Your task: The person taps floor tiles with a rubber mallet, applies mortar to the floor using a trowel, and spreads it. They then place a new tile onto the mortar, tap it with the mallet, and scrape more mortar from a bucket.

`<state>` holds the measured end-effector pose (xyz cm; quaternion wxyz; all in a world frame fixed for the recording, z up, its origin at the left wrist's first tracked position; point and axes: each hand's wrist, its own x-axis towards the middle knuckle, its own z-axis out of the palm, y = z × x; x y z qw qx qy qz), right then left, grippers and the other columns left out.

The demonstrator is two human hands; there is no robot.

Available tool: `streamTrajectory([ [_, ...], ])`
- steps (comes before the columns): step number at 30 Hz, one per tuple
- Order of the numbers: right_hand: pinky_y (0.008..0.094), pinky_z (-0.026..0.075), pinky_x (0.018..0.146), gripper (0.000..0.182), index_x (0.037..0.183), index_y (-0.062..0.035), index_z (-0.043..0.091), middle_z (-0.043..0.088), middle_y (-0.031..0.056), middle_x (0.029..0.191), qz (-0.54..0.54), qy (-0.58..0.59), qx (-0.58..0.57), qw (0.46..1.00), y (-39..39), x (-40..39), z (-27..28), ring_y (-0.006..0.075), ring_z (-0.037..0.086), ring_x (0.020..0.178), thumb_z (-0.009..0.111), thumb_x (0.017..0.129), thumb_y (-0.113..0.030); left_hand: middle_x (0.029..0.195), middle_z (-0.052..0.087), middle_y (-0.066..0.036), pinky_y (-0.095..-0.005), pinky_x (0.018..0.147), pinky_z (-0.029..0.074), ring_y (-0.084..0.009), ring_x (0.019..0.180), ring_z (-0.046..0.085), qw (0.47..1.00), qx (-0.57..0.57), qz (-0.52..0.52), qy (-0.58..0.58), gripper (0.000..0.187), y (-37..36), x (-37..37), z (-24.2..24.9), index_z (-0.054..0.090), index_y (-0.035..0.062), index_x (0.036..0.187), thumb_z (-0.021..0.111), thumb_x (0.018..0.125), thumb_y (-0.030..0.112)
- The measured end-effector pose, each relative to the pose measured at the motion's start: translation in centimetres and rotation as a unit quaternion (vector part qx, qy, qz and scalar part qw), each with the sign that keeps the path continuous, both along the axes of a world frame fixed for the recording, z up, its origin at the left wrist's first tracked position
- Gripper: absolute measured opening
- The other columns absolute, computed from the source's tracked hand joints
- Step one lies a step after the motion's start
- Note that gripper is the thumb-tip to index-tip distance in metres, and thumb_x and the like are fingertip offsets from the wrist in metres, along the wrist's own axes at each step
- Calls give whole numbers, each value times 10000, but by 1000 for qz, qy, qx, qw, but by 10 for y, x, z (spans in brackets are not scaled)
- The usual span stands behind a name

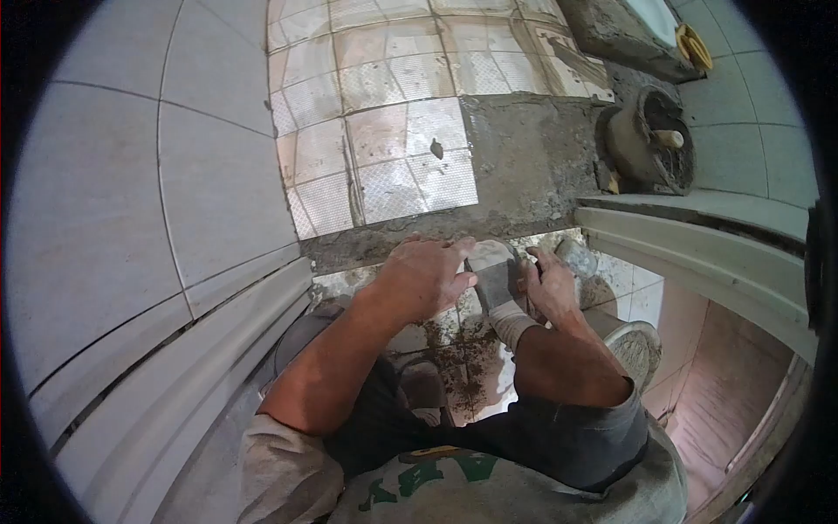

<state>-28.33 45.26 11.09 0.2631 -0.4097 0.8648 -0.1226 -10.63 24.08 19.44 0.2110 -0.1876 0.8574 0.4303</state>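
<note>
My left hand [423, 275] reaches over the edge of the grey mortar strip [367, 246], its thumb and forefinger apart, with nothing visible between them. My right hand [552, 286] is beside the toe of a shoe, its fingers slightly bent and spread; no held object shows. Between both hands is my grey shoe [493, 266], with a light sock [509, 320] above it. Beyond the mortar, patterned floor tiles [410, 166] lie in rows, with a dark lump [436, 149] on one. Bare mortar [532, 157] borders them on the right.
A mortar-coated bucket [628, 144] with a pale handle inside stands at the upper right. Another container [635, 349] is right of my right forearm. Door frame pieces [698, 253] flank me. A yellow object [694, 47] sits at the top right.
</note>
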Motion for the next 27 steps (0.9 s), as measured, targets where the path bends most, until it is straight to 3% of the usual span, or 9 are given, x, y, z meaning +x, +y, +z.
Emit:
streamTrajectory([
  [3, 492, 483, 795, 278, 1042, -17, 598, 629, 235, 957, -1, -3, -1, 1000, 0, -1, 0, 414, 607, 917, 514, 918, -251, 1162, 607, -252, -474, 1025, 358, -395, 1126, 555, 1000, -4, -1, 31, 574, 1, 2, -2, 440, 20, 1366, 528, 919, 369],
  [5, 506, 479, 744, 243, 927, -21, 595, 627, 227, 850, 19, -21, 58, 998, 1, -3, -3, 416, 612, 838, 515, 918, -250, 1184, 597, -251, -478, 1032, 350, -394, 1140, 545, 1000, -9, -10, 25, 572, 1, 1, -6, 436, 23, 1370, 527, 922, 367],
  [8, 515, 472, 714, 254, 843, -16, 577, 614, 227, 778, 24, -21, 11, 999, 3, -2, -7, 416, 608, 802, 520, 917, -252, 1222, 577, -252, -481, 1049, 335, -391, 1168, 525, 1000, -12, -16, 7, 569, 2, 0, -7, 430, 27, 1377, 521, 930, 368],
  [15, 519, 463, 694, 249, 832, -6, 559, 602, 238, 771, 28, -20, 6, 999, 3, -3, -5, 428, 599, 783, 519, 919, -236, 1265, 551, -250, -475, 1082, 301, -384, 1208, 501, 999, -16, -28, -15, 569, 2, -1, -7, 408, 31, 1392, 512, 940, 361],
  [21, 518, 464, 691, 223, 926, -6, 529, 602, 250, 782, 25, 2, -7, 1000, 6, -4, -9, 437, 600, 773, 512, 924, -228, 1275, 550, -236, -463, 1083, 306, -377, 1218, 496, 999, -20, -25, -28, 559, 1, -4, -2, 411, 52, 1397, 519, 940, 356],
  [27, 518, 470, 685, 204, 967, -15, 493, 616, 253, 799, -33, -51, -13, 998, 1, -3, -1, 438, 610, 782, 515, 916, -211, 1282, 558, -190, -453, 1103, 286, -329, 1226, 500, 997, -28, -44, -53, 576, -3, -9, 7, 377, 70, 1415, 502, 949, 384],
])
